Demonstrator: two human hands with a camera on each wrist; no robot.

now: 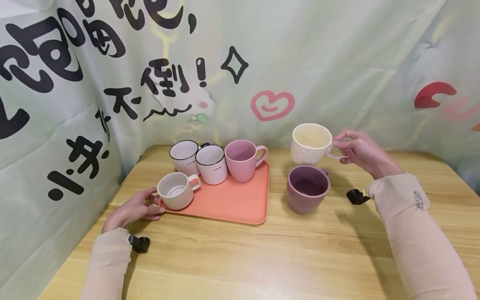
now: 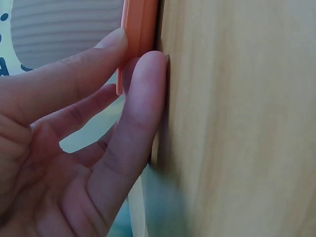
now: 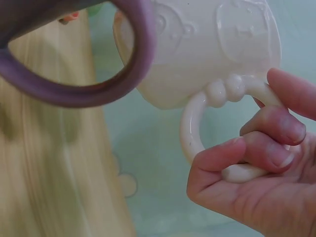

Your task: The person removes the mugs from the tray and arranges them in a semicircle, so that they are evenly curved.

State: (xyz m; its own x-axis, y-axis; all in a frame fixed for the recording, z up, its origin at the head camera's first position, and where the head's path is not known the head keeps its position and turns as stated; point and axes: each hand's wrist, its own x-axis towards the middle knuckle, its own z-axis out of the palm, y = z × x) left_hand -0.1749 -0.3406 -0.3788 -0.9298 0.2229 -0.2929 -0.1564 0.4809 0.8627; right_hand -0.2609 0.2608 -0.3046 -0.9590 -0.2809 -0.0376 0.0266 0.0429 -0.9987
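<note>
My left hand [image 1: 136,208] is at the near left corner of an orange tray [image 1: 236,204], its thumb and fingers pinching the rim [image 2: 140,24]. Beside those fingers sits a short pale grey ribbed mug [image 1: 176,191]. Farther back on the tray are two white mugs with black rims [image 1: 211,164] and a pink mug [image 1: 241,162]. With curled fingers, my right hand [image 1: 360,152] holds a cream mug [image 1: 309,146] by its handle [image 3: 192,123]; the mug is upright, with embossed figures on its side. A purple mug [image 1: 305,196] stands in front of it on the table.
The wooden table [image 1: 225,258] carries everything. A printed cloth [image 1: 337,62] with black characters and a pink heart hangs behind and along the left side. Each sleeve has a small black device [image 1: 139,243] at the wrist.
</note>
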